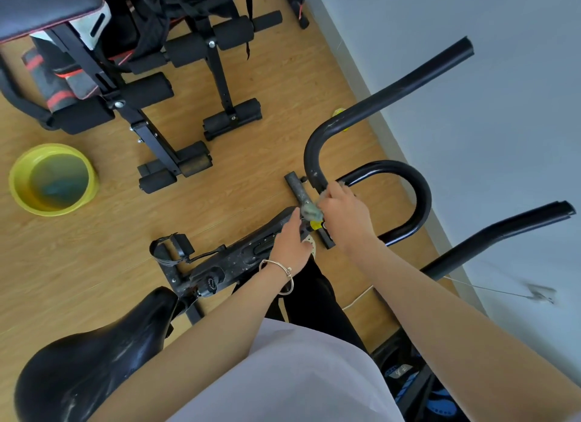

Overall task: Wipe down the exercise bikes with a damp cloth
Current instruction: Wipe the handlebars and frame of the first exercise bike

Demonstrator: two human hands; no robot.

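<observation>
A black exercise bike [239, 255] stands below me, its saddle [94, 352] at lower left and its curved black handlebar [371, 107] reaching up to the right. A small grey-green cloth [311, 211] is bunched where the handlebar meets the frame. My right hand [345, 215] grips that cloth against the base of the handlebar. My left hand [290, 242], with a thin bracelet on its wrist, lies on the bike's frame just below the cloth, its fingertips reaching toward it.
A yellow basin [52, 179] of greenish water sits on the wooden floor at left. A black weight bench [151, 76] with foam rollers fills the upper left. The pale wall [487, 138] runs close along the right. Another black bar [503, 233] and blue-marked gear lie at lower right.
</observation>
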